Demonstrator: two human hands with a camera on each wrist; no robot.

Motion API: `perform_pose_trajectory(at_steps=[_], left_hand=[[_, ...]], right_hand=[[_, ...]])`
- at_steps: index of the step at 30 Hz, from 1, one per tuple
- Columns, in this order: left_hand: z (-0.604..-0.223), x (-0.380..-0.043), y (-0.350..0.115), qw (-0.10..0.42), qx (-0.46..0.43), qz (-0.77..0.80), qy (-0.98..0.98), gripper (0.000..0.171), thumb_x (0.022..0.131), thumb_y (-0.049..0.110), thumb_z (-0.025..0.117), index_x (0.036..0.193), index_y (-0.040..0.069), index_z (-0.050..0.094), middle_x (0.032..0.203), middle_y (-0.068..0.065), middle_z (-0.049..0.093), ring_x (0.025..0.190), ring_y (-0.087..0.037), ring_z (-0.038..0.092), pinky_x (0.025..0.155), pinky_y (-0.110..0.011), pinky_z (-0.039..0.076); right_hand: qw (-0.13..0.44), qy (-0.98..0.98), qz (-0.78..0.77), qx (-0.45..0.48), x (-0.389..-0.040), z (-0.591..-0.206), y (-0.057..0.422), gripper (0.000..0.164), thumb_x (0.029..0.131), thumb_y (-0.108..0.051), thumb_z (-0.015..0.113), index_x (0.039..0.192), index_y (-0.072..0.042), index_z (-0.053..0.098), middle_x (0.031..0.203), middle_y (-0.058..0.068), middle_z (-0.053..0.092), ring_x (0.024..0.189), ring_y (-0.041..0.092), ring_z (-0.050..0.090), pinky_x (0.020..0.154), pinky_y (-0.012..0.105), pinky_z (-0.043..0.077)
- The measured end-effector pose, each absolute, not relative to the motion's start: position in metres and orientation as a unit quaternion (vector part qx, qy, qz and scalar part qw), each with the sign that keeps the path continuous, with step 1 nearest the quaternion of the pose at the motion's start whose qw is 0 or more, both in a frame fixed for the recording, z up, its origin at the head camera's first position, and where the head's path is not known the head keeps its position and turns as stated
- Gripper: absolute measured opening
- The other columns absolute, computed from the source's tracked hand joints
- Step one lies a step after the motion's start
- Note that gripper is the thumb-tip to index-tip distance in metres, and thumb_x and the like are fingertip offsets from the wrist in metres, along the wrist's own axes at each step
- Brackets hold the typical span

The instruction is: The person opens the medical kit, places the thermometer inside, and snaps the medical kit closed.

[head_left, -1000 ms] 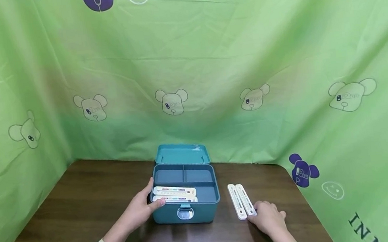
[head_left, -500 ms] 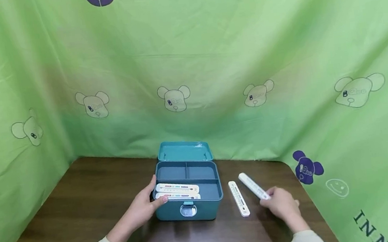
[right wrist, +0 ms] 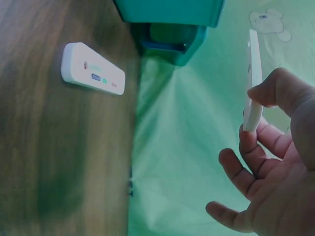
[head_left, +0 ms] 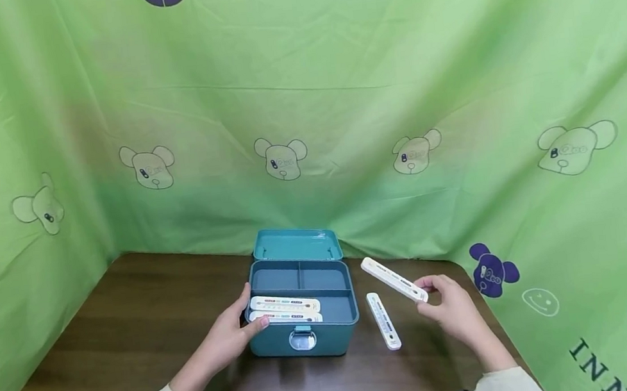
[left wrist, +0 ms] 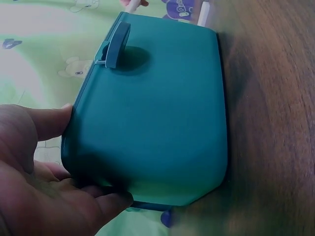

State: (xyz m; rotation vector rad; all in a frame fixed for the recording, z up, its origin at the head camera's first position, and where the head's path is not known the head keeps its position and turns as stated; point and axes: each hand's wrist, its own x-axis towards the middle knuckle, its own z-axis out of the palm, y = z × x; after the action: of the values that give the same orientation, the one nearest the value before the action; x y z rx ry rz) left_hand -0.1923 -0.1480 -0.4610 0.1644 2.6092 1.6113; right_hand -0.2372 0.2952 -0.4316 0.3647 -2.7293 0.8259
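Observation:
A teal storage box (head_left: 330, 340) stands on the table with its lid tipped back. My left hand (head_left: 226, 336) grips its left side, the thumb over the front rim. Two white thermometers (head_left: 284, 304) lie side by side in the front compartment, towards the left. To the right of the box, my right hand (head_left: 456, 311) pinches the near end of another thermometer (head_left: 388, 276) between thumb and fingers, above the table. In the right wrist view this held thermometer (right wrist: 254, 64) appears edge-on. One more thermometer (head_left: 383, 322) lies on the table between box and right hand.
The box's open lid (head_left: 297, 246) leans towards the green curtain (head_left: 337, 96) behind the table. Two smaller compartments (head_left: 274, 278) form the back of the box. A metal latch (head_left: 303, 339) is on its front. The brown tabletop (head_left: 131, 326) extends to the left.
My right hand has picked up the right-hand thermometer of the pair on the table, and raised it up and slightly left. The left hand stays on the box.

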Motion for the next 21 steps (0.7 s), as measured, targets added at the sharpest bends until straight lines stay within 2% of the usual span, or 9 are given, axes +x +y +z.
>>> perform_pose_trajectory(at_steps=[6, 10, 14, 21], left_hand=[[-0.464, -0.192, -0.147, 0.034, 0.050, 0.535, 0.843, 0.088, 0.100, 0.031, 0.068, 0.165, 0.008, 0.014, 0.170, -0.016, 0.019, 0.156, -0.037, 0.019, 0.123, -0.059, 0.021], [-0.466, -0.191, -0.147, 0.022, 0.049, 0.527, 0.848, 0.088, 0.099, 0.031, 0.069, 0.165, 0.007, 0.015, 0.171, -0.014, 0.017, 0.157, -0.036, 0.017, 0.124, -0.059, 0.019], [-0.471, -0.193, -0.145, 0.006, 0.057, 0.510, 0.858, 0.091, 0.098, 0.037, 0.070, 0.164, 0.005, 0.015, 0.171, -0.013, 0.013, 0.157, -0.034, 0.015, 0.124, -0.058, 0.019], [-0.479, -0.198, -0.144, -0.003, 0.066, 0.500, 0.864, 0.098, 0.096, 0.047, 0.069, 0.165, 0.007, 0.013, 0.172, -0.010, 0.011, 0.157, -0.032, 0.014, 0.125, -0.056, 0.018]], right_hand=[[0.131, -0.933, 0.298, 0.155, -0.239, -0.420, 0.289, 0.033, 0.078, -0.005, 0.077, 0.110, -0.008, 0.071, 0.106, 0.006, 0.067, 0.104, 0.028, 0.060, 0.090, 0.040, 0.042], [0.132, -0.930, 0.299, 0.167, -0.241, -0.417, 0.287, 0.032, 0.077, -0.005, 0.076, 0.108, -0.011, 0.071, 0.105, 0.005, 0.067, 0.103, 0.025, 0.058, 0.090, 0.042, 0.041], [0.130, -0.929, 0.301, 0.173, -0.242, -0.416, 0.285, 0.032, 0.078, -0.006, 0.076, 0.108, -0.012, 0.071, 0.105, 0.003, 0.067, 0.103, 0.023, 0.057, 0.090, 0.040, 0.042], [0.126, -0.925, 0.304, 0.188, -0.245, -0.416, 0.282, 0.030, 0.078, -0.006, 0.076, 0.107, -0.013, 0.072, 0.104, 0.001, 0.067, 0.105, 0.027, 0.058, 0.092, 0.041, 0.042]])
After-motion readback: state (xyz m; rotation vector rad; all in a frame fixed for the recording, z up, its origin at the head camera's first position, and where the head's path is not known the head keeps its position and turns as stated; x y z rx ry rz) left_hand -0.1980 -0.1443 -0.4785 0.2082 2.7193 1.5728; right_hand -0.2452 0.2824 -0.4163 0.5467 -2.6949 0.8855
